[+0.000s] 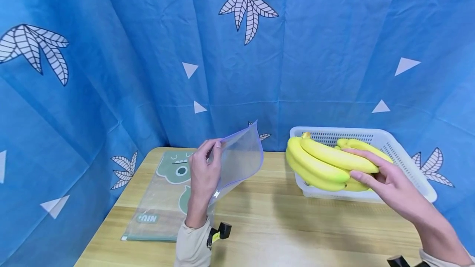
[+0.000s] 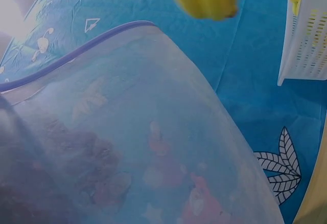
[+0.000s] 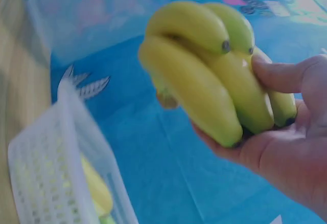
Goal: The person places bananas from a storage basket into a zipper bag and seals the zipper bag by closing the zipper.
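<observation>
My left hand (image 1: 206, 168) pinches the edge of a translucent zip bag (image 1: 241, 158) with purple trim, held up above the table. In the left wrist view the bag (image 2: 153, 132) fills much of the frame, with faint pink printed figures on it. My right hand (image 1: 389, 180) grips a bunch of yellow bananas (image 1: 323, 162) by its tip end, stem pointing away to the left. The right wrist view shows thumb and fingers around the bananas (image 3: 204, 75). Behind and below the bunch stands a white plastic basket (image 1: 412, 168) with more bananas (image 1: 365, 147) in it.
A clear bag with a green cartoon print (image 1: 156, 205) lies flat on the wooden table (image 1: 267, 234), left of and under my left forearm. A blue patterned curtain (image 1: 319, 52) hangs behind the table and along its left side.
</observation>
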{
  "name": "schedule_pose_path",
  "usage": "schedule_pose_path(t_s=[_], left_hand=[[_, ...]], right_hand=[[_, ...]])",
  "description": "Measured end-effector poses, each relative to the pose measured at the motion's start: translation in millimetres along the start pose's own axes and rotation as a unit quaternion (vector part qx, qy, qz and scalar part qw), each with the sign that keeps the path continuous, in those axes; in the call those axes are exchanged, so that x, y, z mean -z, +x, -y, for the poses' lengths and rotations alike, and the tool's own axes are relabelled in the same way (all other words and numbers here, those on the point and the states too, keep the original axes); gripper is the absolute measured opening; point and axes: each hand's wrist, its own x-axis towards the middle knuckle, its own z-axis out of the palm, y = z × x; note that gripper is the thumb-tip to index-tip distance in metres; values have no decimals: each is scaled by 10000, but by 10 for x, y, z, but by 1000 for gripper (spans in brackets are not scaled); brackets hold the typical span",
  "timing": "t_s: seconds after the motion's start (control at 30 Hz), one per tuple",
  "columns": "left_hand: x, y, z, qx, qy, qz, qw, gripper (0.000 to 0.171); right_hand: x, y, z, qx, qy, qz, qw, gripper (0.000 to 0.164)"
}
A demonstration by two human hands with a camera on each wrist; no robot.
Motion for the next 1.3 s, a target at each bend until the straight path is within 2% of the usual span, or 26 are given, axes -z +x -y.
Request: schedule_pose_path(t_s=[0.1,0.23,0.33,0.43,0.6,0.8,0.9,1.03,1.13,1.3], left_hand=[[-23,7,-1,-19,79,133,9999,24],[-50,12,-3,-74,143,257,9995,23],[-66,13,-8,-156,163,320,9992,22],[-81,10,-11,-238,158,372,9989,21],[-102,-2,2,-323,114,504,9981,21],[-113,-14,-7,-346,94,662,9972,22],[-95,-20,-12,-366,83,607,9975,22],[-62,-20,-11,-413,117,548,9976,22],[-49,-20,-9,-401,199,732,9963,22],[-60,-21,-2,-387,279,1218,9914,22]], right_hand=[[6,5,48,152,909,2,9957,53],[-40,46,91,266,1959,-166,9801,51],[-105,95,132,303,2406,-187,9700,49],[-182,154,176,411,2589,-42,9650,47],[-295,263,254,450,2307,317,9715,45],[-403,406,310,121,1706,489,9841,42],[-459,498,307,15,1565,625,9857,42],[-533,597,269,85,1499,801,9854,43],[-585,629,238,60,1405,681,9877,44],[-669,650,204,-41,1060,169,9942,47]])
